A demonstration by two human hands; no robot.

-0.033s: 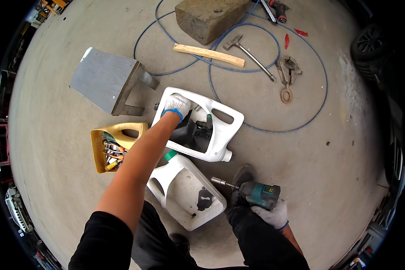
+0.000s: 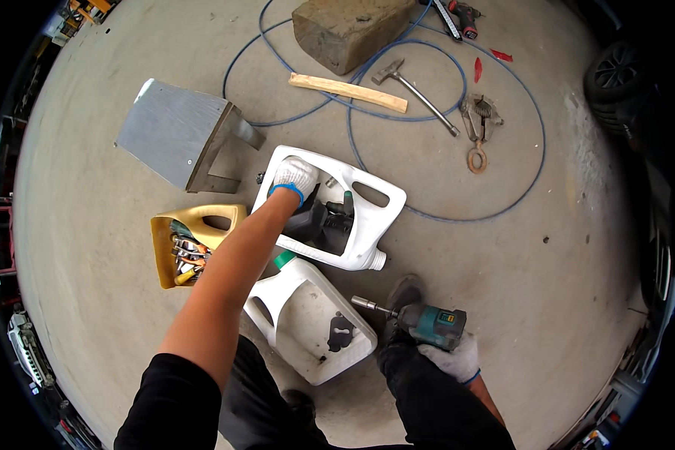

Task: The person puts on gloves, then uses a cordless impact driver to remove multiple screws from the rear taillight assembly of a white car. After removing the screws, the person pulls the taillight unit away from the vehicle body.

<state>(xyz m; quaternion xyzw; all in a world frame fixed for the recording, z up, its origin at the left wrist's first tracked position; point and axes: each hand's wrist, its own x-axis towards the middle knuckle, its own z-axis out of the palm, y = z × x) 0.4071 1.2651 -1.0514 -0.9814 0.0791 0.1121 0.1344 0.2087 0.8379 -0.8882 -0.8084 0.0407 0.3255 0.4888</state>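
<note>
My left hand (image 2: 295,175), in a white knit glove with a blue cuff, reaches into a white plastic jug (image 2: 379,232) cut open on one side. Its fingertips are hidden beside dark tool parts (image 2: 322,225) in the jug, so I cannot tell what they hold. My right hand (image 2: 457,358), gloved too, grips a teal and black cordless impact driver (image 2: 431,324) by my right leg. A long silver socket (image 2: 364,302) on the driver points left. Below the first jug lies a second cut white jug (image 2: 360,356) with a flat black piece (image 2: 341,332) in it.
A gold cut jug (image 2: 162,251) with hand tools stands left, near a grey metal stool (image 2: 172,131). Beyond lie a blue hose (image 2: 457,220), a wooden stick (image 2: 349,91), a hammer (image 2: 420,94), a rusty clamp-like tool (image 2: 478,127) and a big block (image 2: 345,37).
</note>
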